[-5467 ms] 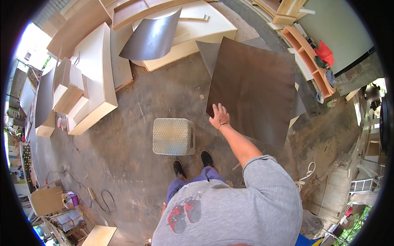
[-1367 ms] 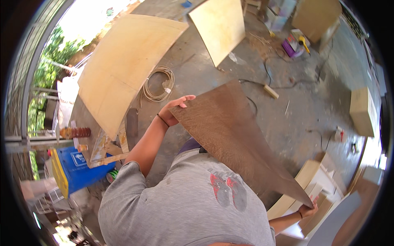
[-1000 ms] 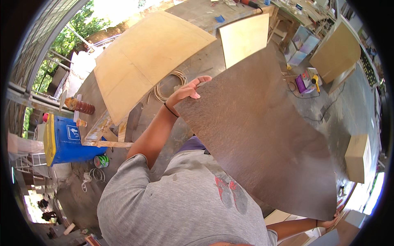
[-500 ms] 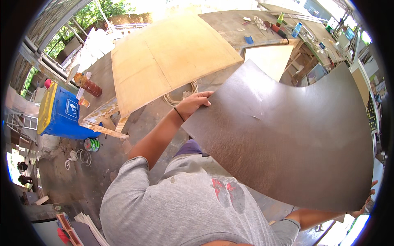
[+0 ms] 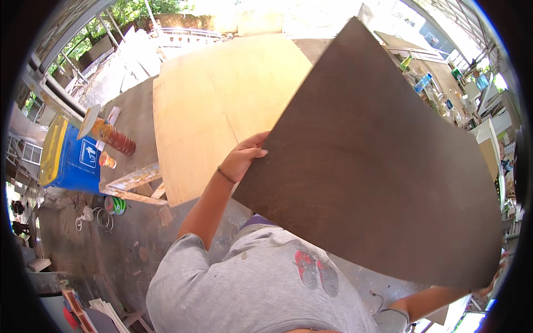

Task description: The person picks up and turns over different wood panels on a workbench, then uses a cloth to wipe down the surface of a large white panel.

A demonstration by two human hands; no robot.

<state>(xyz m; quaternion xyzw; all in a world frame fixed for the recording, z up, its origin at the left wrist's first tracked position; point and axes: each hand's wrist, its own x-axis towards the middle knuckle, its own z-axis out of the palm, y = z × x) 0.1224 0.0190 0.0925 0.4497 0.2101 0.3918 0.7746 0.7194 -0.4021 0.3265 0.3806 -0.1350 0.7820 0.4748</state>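
Note:
A large dark brown laminate sheet [image 5: 366, 172], thin and smooth, is held up between my hands, slightly bowed. On its left edge my left hand [image 5: 248, 156] is closed, the thumb on the near face and the other fingers mostly behind. At the lower right corner my right hand [image 5: 488, 286] grips the sheet's edge, largely hidden by it. A pale plywood board [image 5: 205, 100] lies on the worktable [image 5: 136, 111], left of the sheet and beyond my left hand. The sheet overlaps the board's right side in view.
A jar of reddish-brown liquid [image 5: 119, 140] and a small cup [image 5: 107, 160] stand at the table's left end. Beside it are a blue bin [image 5: 75, 161] and a tin [image 5: 115, 205]. Bottles [image 5: 423, 82] stand on the right-hand bench. Coiled cord [image 5: 102, 218] lies on the floor.
The laminate sheet has tilted up, its far corner rising over the table and covering more of the plywood's right side. My left hand has moved slightly left and nearer; both hands still hold the sheet.

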